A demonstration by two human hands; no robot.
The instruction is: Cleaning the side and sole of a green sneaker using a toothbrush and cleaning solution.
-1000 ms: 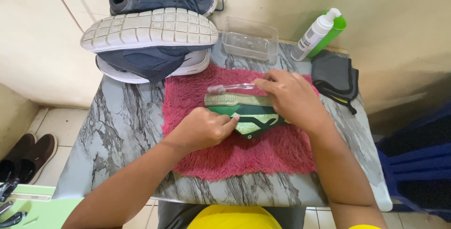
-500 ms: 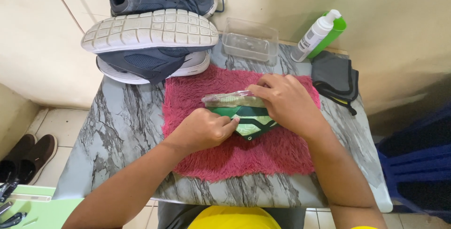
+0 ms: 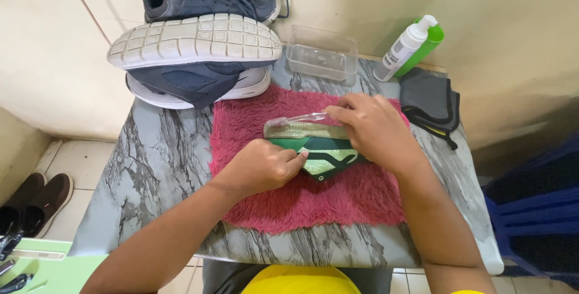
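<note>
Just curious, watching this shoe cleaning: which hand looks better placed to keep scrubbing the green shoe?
Probably the right hand: its fingers already pinch the clear brush, whose bristles lie along the green shoe on the red mat. The left hand is busy steadying the shoe's near end.
</note>
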